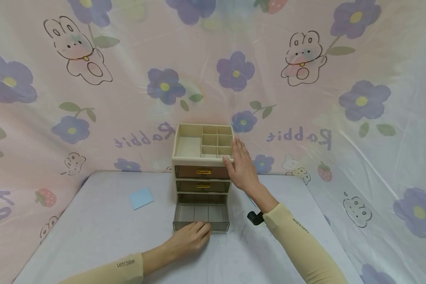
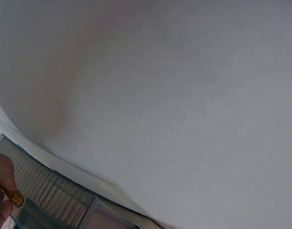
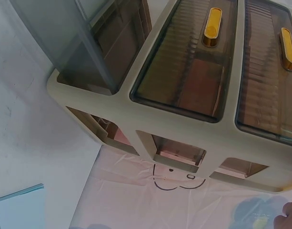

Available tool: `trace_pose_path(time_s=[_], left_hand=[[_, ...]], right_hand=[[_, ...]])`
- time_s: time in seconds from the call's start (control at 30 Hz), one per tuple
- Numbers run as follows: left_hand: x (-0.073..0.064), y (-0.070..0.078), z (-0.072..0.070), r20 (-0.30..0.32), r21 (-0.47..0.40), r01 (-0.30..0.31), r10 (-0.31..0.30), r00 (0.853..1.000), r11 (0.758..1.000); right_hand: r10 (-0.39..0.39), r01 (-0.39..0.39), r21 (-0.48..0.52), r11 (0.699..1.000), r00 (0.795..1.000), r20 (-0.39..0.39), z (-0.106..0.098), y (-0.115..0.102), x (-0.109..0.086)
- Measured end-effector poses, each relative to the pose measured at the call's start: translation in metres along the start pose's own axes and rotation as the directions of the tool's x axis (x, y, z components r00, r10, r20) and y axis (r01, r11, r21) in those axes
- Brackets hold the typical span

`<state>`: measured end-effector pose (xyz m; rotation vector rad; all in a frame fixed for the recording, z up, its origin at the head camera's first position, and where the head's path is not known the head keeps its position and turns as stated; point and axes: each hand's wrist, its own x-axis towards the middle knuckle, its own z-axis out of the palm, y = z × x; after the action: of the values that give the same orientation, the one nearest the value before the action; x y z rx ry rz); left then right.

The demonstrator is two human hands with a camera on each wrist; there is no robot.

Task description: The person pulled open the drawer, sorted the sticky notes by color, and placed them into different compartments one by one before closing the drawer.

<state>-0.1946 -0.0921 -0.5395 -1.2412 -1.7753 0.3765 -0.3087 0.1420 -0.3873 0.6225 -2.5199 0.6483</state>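
A cream desktop drawer organizer stands on the table, with an open divided tray on top and smoky see-through drawers below. Its bottom drawer is pulled out, and I see nothing inside. My left hand is at that drawer's front. In the left wrist view, its fingers pinch the gold handle. My right hand rests against the organizer's upper right side, fingers fairly straight, thumb at the front top edge. The two upper drawers are closed.
A light blue square pad lies left of the organizer. Another blue pad lies to its right, mostly behind my right forearm in the head view. A black piece shows by my right wrist. A patterned curtain hangs behind the table.
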Motion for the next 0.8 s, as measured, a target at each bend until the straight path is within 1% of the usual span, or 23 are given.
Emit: trace_pose_path(time_s=[0.13,0.3,0.57,0.63,0.8], left_hand=[[-0.0012,0.0020,-0.0031,0.017,-0.011,0.001,0.000,1.000,1.000],[-0.0025,0.0031,-0.0045,0.047,-0.041,0.021,-0.019,0.999,0.999],[-0.0051,0.0022,-0.0054,0.070,-0.033,0.000,0.003,0.998,0.999],[-0.0050,0.0011,-0.0064,0.064,-0.034,0.002,0.000,0.998,0.999],[-0.0026,-0.0037,-0.0098,-0.009,-0.077,0.025,-0.025,1.000,0.997]], right_hand=[[0.002,-0.002,0.003,1.000,1.000,0.000,-0.0003,-0.0009,-0.0003],[0.013,-0.013,0.008,1.000,1.000,0.006,-0.0010,-0.0015,-0.0004],[0.024,-0.024,0.004,1.000,1.000,0.015,-0.0004,-0.0009,-0.0005],[0.024,-0.024,0.003,1.000,1.000,0.016,-0.0002,-0.0009,-0.0007],[0.014,-0.014,0.001,1.000,1.000,-0.002,0.0010,-0.0009,-0.0010]])
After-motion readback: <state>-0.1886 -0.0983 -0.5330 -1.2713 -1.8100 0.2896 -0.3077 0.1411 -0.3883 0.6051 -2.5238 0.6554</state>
